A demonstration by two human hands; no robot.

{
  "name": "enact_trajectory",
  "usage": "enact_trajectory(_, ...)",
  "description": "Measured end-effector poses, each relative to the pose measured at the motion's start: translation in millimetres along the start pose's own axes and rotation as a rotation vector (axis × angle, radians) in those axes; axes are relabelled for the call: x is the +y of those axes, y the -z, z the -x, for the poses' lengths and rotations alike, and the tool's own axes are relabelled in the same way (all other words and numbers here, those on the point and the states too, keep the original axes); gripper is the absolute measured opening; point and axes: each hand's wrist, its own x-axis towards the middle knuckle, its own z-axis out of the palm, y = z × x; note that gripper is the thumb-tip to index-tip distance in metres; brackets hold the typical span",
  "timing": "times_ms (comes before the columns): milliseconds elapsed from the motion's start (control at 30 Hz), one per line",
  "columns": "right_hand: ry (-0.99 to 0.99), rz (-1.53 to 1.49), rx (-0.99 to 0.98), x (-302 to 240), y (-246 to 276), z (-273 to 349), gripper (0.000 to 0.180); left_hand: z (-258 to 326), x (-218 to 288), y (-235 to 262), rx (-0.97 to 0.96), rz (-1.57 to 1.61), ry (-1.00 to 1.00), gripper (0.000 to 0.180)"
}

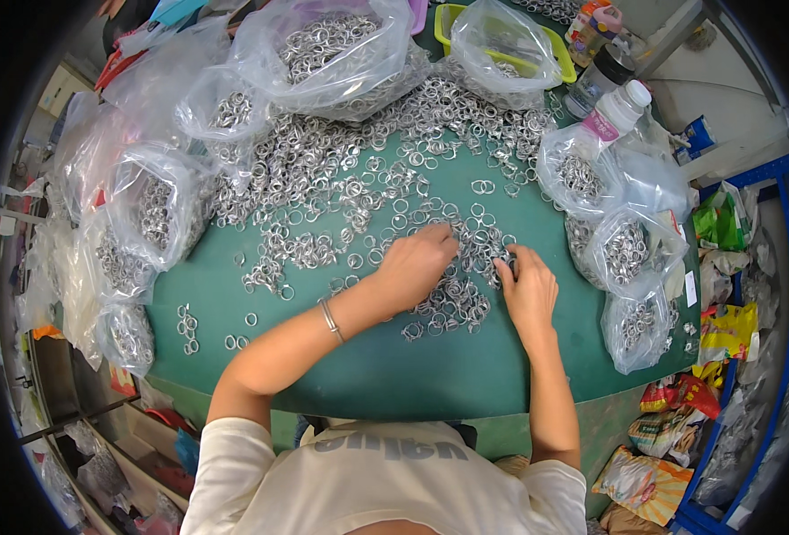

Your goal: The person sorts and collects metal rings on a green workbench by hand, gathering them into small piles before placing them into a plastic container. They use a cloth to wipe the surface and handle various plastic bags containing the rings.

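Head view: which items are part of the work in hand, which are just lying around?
In use: left hand and right hand on loose metal rings; green table; ring-filled plastic bags.

Lying about: white bottle, yellow tray, snack packets.

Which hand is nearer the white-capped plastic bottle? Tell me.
Right. The right hand lies below the white-capped bottle, on that side; the left hand is farther left, on the rings.

Two hands [470, 276], two bottles [610, 98], countless metal rings [359, 178], several ring-filled bags [332, 49].
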Motion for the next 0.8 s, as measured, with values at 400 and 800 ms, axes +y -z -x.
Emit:
enact_trajectory(400,-0.671,-1.719,-0.471,22,30,23,0.026,13,-3,22,-0.14,1.254,0.673,0.011)
enact_trajectory(800,-0.063,-0.281,-0.085,8,12,31,0.009,11,19,28,-0.144,1.251,0.727,0.018)
